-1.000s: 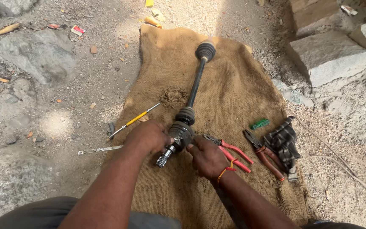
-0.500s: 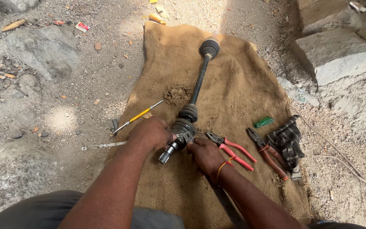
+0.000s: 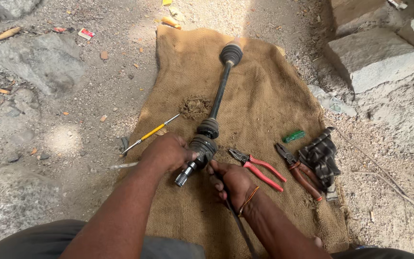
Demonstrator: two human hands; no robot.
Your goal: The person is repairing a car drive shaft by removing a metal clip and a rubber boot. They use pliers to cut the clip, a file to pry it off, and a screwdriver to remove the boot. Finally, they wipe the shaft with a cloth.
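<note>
The drive shaft (image 3: pixel 219 98) lies lengthwise on the burlap sack (image 3: pixel 264 96), its splined end toward the person. The left hand (image 3: pixel 166 152) is closed over the near joint (image 3: pixel 203 145), wrapped around its side. The right hand (image 3: pixel 233 180) is curled shut around a thin dark tool (image 3: pixel 238 220) whose tip meets the joint from below.

Procedure, as judged: hold the joint steady with the left hand and keep the tool tip seated against the joint edge, applying force in line with it.

The tool's tip is hidden by the fingers, and its lower end is cut off. Red pliers (image 3: pixel 257 165) lie just beside the right hand
</note>
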